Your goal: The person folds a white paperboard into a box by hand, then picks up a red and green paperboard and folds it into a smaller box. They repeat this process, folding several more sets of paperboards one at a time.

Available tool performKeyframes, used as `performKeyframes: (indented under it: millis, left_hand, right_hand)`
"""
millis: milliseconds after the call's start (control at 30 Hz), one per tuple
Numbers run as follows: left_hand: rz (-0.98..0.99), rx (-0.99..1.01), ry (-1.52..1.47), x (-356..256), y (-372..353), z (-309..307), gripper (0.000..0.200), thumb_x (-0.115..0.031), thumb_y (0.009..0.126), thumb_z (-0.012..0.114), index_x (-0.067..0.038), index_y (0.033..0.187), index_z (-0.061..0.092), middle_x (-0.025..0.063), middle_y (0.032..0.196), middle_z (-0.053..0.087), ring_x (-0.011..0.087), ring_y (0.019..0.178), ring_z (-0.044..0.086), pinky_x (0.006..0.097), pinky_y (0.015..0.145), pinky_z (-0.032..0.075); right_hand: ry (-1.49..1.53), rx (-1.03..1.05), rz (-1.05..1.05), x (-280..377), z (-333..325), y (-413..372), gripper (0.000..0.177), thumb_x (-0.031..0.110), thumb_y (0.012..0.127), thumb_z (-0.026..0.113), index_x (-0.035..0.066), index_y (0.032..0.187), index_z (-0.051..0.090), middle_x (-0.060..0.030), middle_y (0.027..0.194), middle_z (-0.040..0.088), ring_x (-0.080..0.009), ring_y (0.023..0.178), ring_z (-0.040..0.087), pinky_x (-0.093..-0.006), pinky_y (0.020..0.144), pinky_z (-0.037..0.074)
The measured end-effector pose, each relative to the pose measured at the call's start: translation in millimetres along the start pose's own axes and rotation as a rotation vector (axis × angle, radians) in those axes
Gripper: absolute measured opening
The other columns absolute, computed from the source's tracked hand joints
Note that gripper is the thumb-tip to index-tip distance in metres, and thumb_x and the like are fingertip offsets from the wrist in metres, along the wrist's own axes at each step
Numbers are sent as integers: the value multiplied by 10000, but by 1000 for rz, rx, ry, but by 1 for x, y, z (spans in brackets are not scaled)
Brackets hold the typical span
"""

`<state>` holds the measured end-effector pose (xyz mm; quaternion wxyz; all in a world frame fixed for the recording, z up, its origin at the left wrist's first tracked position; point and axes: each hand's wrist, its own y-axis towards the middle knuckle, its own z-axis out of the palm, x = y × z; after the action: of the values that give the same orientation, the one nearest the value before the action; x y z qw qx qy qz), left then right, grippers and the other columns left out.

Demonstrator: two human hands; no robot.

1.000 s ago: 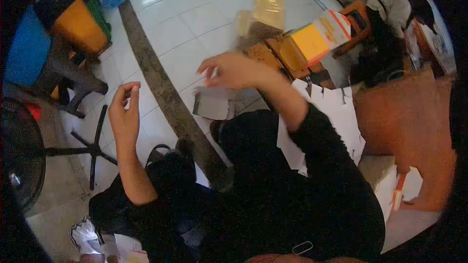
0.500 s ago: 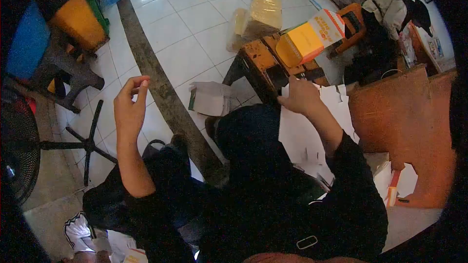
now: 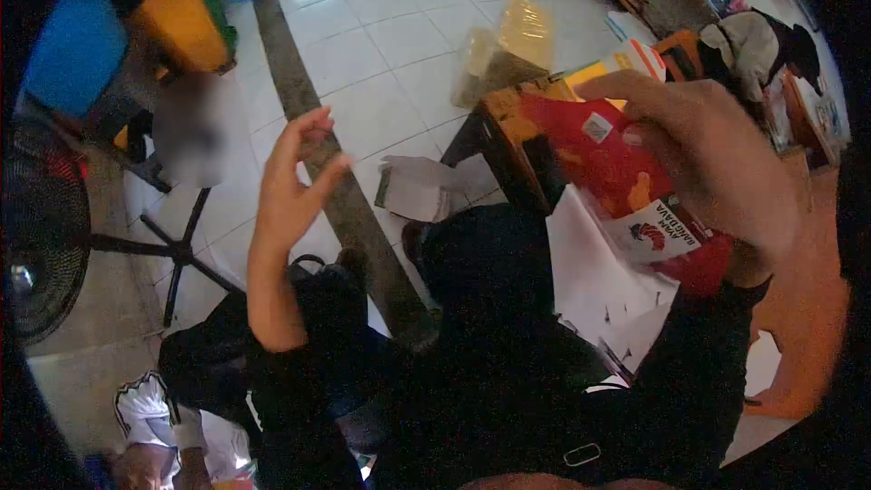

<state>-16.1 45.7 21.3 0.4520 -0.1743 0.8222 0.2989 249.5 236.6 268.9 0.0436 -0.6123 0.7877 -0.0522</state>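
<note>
While gripping a red printed cardboard piece (image 3: 581, 159) with the blurred, closed fingers of the right hand (image 3: 699, 127), holds it tilted over white slitted cardboard sheets (image 3: 599, 272), with a white panel (image 3: 658, 234) reading "AYAM BANG DAVA" in view. Holds the bare left hand (image 3: 295, 177) open in the air, with loosely curved fingers parted from the thumb. Beyond the red piece, has a worn orange-and-black wooden bench (image 3: 505, 118) and a yellow-and-white box (image 3: 637, 58), partly hidden. Farther left, has an open whitish carton (image 3: 417, 195) on the white tiled floor (image 3: 354, 45).
</note>
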Motion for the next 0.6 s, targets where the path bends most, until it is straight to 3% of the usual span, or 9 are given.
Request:
performKeyframes:
  millis: [100,167,267,333,400,467,500,567,600]
  left_hand:
    - [208,-263,-48,-24,3,16,660,-177,809,822,-74,1392,529,153,1343,605,269,1239,563,432,1075,422]
    - [310,-372,55,-32,4,16,653,-169,782,841,-63,1362,560,153,1344,605,282,1252,549,448,1091,400]
    - [325,-38,104,13,2,-12,483,-190,804,837,-24,1222,661,128,1220,676,223,1158,604,404,1016,459]
    - [-176,91,-249,22,-4,-18,337,-208,876,790,-9,1132,699,86,1076,720,147,998,647,329,894,513]
    - [-275,-88,-337,45,-5,-7,311,-240,923,748,-11,1127,698,55,1008,718,114,905,636,297,834,521]
    - [-353,-243,-443,49,-2,-10,316,-278,958,710,-21,1140,686,35,977,708,107,851,632,283,784,525]
    - [-381,-316,-506,49,-4,-15,327,-300,970,694,-31,1155,674,30,981,697,118,843,632,286,764,525]
    - [-497,-385,-975,61,-4,-16,305,-331,1001,622,-106,1205,647,39,1043,703,154,901,672,307,813,554]
    - [-494,-393,-1082,66,-5,-16,321,-344,1001,622,-103,1213,629,42,1062,698,163,925,670,322,823,558]
  right_hand:
    - [247,-154,-351,17,-13,25,340,19,955,542,58,1286,608,-156,1089,710,-222,800,735,-357,724,582]
    - [284,-231,-402,22,-11,52,358,9,946,550,75,1294,603,-138,1066,714,-193,776,726,-343,714,580]
    - [166,-516,-470,10,11,112,414,-4,925,570,107,1323,589,-115,1037,709,-213,769,713,-333,739,578]
    - [209,-800,-368,2,37,159,446,19,919,598,127,1352,572,-130,1139,660,-289,985,677,-384,882,545]
    - [-71,-1084,-187,13,77,183,420,89,897,641,54,1308,563,-164,1366,556,-385,1267,516,-501,1066,423]
    - [325,-828,-214,46,131,190,546,225,873,719,90,1371,539,-176,1492,435,-424,1391,372,-506,1166,320]
    - [401,-723,-378,69,154,187,694,325,834,765,127,1441,494,-197,1480,438,-418,1412,355,-508,1188,286]
    - [502,-431,-562,114,179,179,735,340,835,768,156,1480,467,-180,1533,400,-410,1430,347,-532,1184,287]
    - [381,-432,-609,128,189,174,682,327,862,743,168,1474,488,-179,1534,412,-412,1430,355,-537,1180,293]
